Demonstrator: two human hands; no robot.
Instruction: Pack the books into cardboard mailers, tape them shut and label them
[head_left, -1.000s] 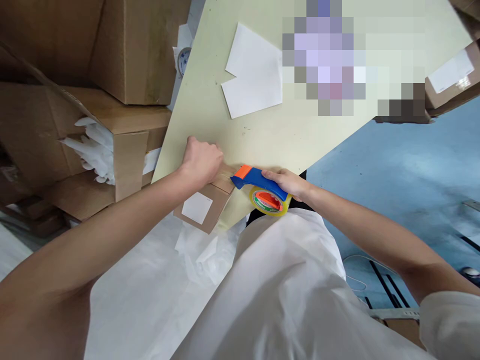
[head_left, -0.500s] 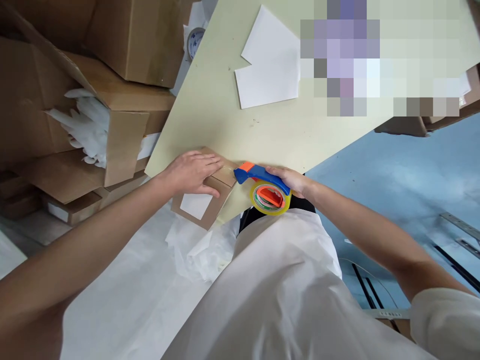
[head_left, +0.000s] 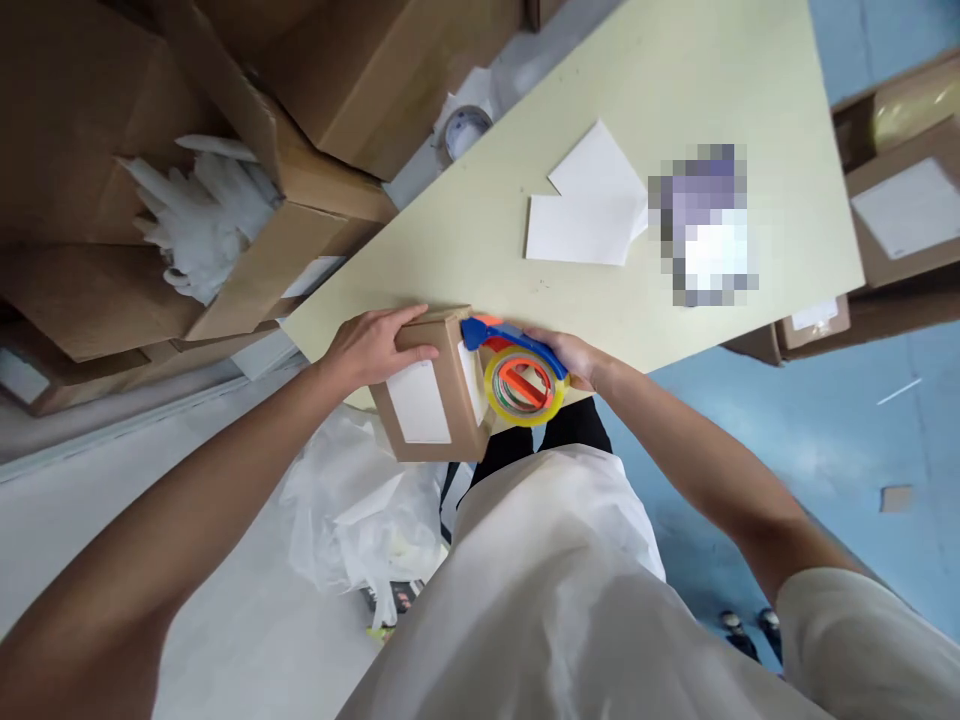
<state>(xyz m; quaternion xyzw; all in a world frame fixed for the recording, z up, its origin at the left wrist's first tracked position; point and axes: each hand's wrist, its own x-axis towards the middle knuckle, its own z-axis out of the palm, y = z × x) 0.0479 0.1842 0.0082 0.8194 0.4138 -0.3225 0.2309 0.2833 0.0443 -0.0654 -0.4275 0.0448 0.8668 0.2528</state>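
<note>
A small cardboard box (head_left: 457,400) with a white label (head_left: 421,402) stands at the table's near edge. My left hand (head_left: 367,345) grips its upper left part, the thumb on the labelled side and the fingers over the top. In my right hand (head_left: 568,355) is a blue and orange tape dispenser (head_left: 517,340) carrying a roll of clear yellowish tape. Its blue front end meets the box's upper right edge and covers part of a second white label. My right fingers are partly hidden behind the dispenser.
Folded white papers (head_left: 581,220) lie on the pale table (head_left: 480,250). An open carton (head_left: 300,240) with white gloves stands at left, near a tape roll (head_left: 466,130). White plastic bags (head_left: 352,500) sit below the table; labelled boxes (head_left: 911,205) stand at right.
The box has turned and tipped up, bringing a second labelled side into view. My right hand has brought the dispenser against its right edge. The camera view has shifted.
</note>
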